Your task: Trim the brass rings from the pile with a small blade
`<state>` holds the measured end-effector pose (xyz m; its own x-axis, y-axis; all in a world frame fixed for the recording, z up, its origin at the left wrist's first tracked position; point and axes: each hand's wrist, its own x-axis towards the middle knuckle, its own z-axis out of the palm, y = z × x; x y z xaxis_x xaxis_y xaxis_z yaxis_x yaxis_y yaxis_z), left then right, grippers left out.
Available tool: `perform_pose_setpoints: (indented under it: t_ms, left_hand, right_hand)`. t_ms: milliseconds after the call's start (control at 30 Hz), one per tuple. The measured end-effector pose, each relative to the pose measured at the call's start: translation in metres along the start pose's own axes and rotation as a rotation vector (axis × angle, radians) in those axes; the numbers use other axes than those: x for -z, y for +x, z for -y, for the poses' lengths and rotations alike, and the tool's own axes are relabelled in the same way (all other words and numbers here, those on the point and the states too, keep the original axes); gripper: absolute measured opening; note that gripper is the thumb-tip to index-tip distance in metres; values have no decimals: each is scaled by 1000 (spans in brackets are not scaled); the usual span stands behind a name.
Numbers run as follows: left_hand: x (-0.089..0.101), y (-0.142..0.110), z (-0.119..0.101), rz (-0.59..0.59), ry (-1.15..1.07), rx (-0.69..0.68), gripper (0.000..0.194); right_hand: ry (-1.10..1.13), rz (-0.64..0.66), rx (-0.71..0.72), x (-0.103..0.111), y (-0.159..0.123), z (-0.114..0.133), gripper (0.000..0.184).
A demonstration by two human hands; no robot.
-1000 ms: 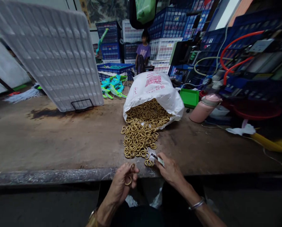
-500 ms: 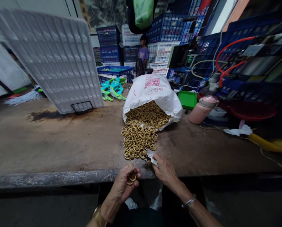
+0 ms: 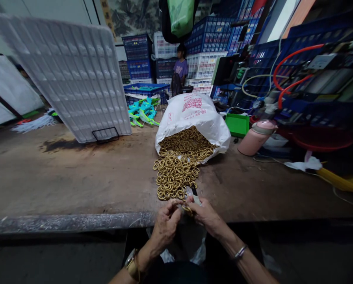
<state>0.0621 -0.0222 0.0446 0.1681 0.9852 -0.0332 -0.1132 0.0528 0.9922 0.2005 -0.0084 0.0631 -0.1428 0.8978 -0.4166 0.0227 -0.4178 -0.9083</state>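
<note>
1. In the head view, the left hand (image 3: 167, 225) is hovering at the table's front edge with its fingers curled and its fingertips reaching toward the right hand (image 3: 207, 216); whether it is pinching anything is impossible to tell.
2. The right hand is gripping a small tool with a pale handle and dark tip (image 3: 196, 199), its tip pointing away from the body, seemingly to keep the fingertips free.
3. At least one brass-coloured round ring (image 3: 187, 210) is showing between the two hands, by the right fingertips; the hands are probably meeting there so both can work on it.
4. A loose heap of matching rings (image 3: 176, 175) is lying just beyond the hands on the brown, worn tabletop (image 3: 76, 177).
5. The white woven sack with red print (image 3: 191, 112) is lying on its side, its open mouth facing the person, presumably so the rings spill within reach.
6. A pink bottle (image 3: 256, 138) and a bright green plastic tray (image 3: 237, 124) are sitting to the right, apparently leaving the working spot unobstructed.
</note>
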Motion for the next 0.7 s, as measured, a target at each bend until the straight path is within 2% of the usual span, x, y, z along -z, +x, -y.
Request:
perform_pose_setpoints:
  t_ms: [100, 233, 300, 400, 467, 600, 700]
  left_hand:
    - [1, -1, -4, 48, 40, -33, 17]
    - [2, -1, -7, 46, 60, -42, 15]
    - [3, -2, -7, 33, 86, -57, 14]
    - [3, -2, -7, -7, 136, -71, 13]
    - [4, -3, -7, -17, 146, -79, 14]
    - [4, -3, -6, -2, 98, -58, 18]
    - [5, -4, -4, 37, -3, 65, 23]
  right_hand:
    - [62, 67, -34, -4, -1, 1, 21]
    - [43, 98, -40, -6, 0, 1, 24]
    - [-38, 33, 10, -4, 1, 0, 30]
    - [-229, -73, 205, 0, 6, -4, 33]
    - [-337, -68, 307, 1, 9, -9, 30]
    - [-361, -2, 305, -5, 10, -14, 31]
    - [-307, -10, 278, -11, 6, -10, 30]
